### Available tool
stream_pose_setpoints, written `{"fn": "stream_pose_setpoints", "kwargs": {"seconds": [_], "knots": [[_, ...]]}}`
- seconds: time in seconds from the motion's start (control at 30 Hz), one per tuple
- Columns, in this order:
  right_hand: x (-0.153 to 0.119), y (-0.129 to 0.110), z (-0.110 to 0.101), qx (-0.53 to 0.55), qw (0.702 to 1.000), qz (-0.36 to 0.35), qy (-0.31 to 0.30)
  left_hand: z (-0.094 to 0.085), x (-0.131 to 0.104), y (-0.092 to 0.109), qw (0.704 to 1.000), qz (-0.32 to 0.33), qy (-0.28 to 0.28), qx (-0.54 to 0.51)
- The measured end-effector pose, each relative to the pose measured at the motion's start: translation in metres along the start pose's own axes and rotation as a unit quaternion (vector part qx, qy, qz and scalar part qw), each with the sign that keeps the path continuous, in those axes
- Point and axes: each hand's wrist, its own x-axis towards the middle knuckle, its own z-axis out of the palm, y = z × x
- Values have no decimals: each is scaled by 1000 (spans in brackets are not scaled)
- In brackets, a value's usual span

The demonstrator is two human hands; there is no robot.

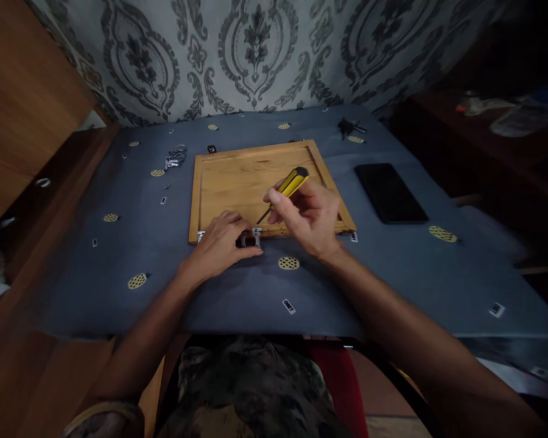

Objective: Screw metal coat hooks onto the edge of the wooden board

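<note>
A wooden framed panel [232,182] lies flat on the cloth-covered table. My right hand [313,213] is closed around a yellow-and-black screwdriver [294,182], which is tilted with its thin shaft pointing down and left. The tip is close to a small metal fitting [257,234] on the panel's near edge; whether they touch I cannot tell. My left hand [223,240] rests at that same edge, thumb and fingers closed about the fitting and a dark part beside it. Its fingers partly hide both. Another bit of metal [201,235] shows at the near left corner.
Loose metal pieces [175,157] lie on the blue tablecloth [91,274] at the left. To the right is a black phone [390,191], with a small dark object [351,128] behind it. A patterned curtain [256,55] hangs along the far edge.
</note>
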Motion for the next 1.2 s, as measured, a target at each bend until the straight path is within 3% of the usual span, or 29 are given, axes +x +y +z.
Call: {"fn": "stream_pose_setpoints", "kwargs": {"seconds": [0.83, 1.2], "knots": [[1, 12, 2, -1, 998, 15, -57, 2, -1, -1, 1000, 2, 2, 6], [8, 11, -6, 15, 991, 19, -131, 1, -1, 0, 1000, -1, 5, 7]]}}
